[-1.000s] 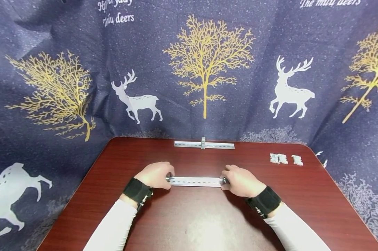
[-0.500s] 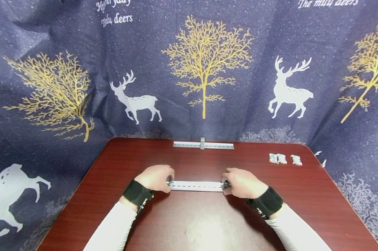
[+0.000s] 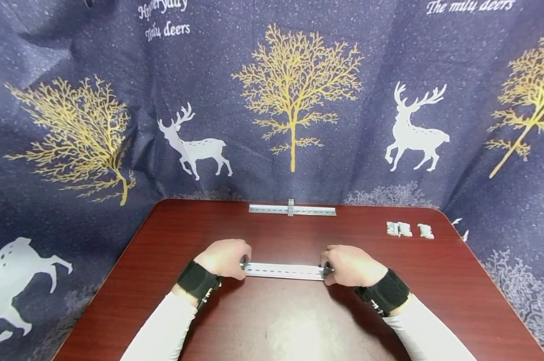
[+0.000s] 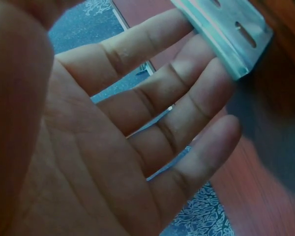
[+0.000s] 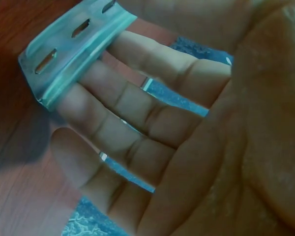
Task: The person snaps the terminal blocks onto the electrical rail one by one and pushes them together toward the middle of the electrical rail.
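A silver slotted DIN rail [image 3: 283, 271] lies crosswise between my hands in the middle of the table. My left hand [image 3: 224, 256] pinches its left end, and my right hand [image 3: 355, 265] pinches its right end. In the left wrist view, several fingertips meet the long edge of the rail [image 4: 231, 29], close to its cut corner. The right wrist view shows fingers along the edge of the rail [image 5: 69, 51] too, with oblong slots visible in the metal. Parts of both rail ends are hidden by the hands in the head view.
Near the table's back edge lies another slotted rail [image 3: 314, 210] with a small grey clip-on block [image 3: 291, 207] across it. Pale terminal blocks [image 3: 399, 229] sit at the back right, one of them [image 3: 425, 231] set apart. A printed deer curtain hangs behind the brown table [image 3: 199, 220].
Both hands have drawn the DIN rail a short way toward the body, its right end now slightly nearer than its left. The grip at each end stays; the view has shifted slightly.
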A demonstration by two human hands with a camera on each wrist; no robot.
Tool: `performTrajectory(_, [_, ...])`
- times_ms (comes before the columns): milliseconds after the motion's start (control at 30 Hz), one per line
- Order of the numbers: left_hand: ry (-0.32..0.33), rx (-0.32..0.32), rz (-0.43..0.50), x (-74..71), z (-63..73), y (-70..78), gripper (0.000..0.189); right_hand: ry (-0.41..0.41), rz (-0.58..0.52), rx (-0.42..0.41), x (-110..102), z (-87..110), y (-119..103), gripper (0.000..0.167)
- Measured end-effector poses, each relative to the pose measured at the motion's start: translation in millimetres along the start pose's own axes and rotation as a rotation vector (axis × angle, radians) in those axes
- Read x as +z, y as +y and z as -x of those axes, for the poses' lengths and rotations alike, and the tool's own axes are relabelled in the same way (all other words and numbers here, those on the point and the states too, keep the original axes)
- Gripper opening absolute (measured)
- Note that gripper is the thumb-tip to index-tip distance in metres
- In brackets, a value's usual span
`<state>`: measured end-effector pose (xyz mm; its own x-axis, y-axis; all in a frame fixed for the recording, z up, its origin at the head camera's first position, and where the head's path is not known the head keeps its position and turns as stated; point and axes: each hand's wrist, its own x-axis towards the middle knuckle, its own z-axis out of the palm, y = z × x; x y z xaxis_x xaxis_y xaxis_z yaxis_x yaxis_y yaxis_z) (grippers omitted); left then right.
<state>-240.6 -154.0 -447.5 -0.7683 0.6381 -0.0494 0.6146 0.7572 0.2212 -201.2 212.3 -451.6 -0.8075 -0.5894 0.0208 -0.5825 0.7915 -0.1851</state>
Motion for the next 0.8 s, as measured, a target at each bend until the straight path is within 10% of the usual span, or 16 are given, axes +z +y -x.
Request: performTrajectory(800, [-0.051,-0.035,0.02,-1.5,1.1,7.6,0.019,-0.048,-0.006,0.053,-3.7,0.9,-5.4,0.03])
